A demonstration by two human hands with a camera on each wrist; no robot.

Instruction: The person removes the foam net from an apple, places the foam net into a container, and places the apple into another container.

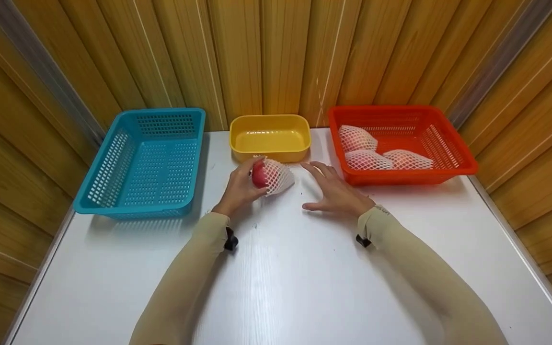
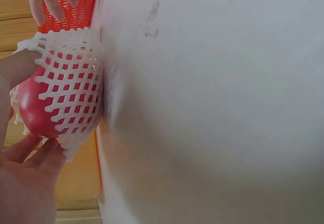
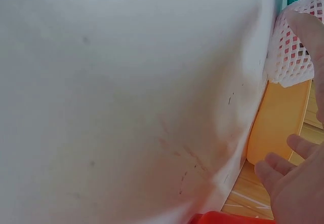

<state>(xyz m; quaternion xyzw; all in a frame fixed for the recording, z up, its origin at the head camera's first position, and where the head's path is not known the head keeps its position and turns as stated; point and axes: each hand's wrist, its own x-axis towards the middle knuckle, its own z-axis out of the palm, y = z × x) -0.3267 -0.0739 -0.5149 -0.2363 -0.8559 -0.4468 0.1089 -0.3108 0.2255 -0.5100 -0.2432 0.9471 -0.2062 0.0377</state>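
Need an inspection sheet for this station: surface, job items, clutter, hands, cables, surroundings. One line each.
Surface: white tabletop, a few small dark marks.
Job items: red fruit, partly covered by a white foam net; three netted fruits in the red basket; yellow container and blue basket to its left.
Clutter: nothing seen beyond these containers and fruit.
Hands: left hand holds the red fruit; right hand is apart from it, fingers spread, holding nothing.
Cables: nothing seen.
Surroundings: wood-look panels at the back and both sides; black piece at each sleeve cuff.
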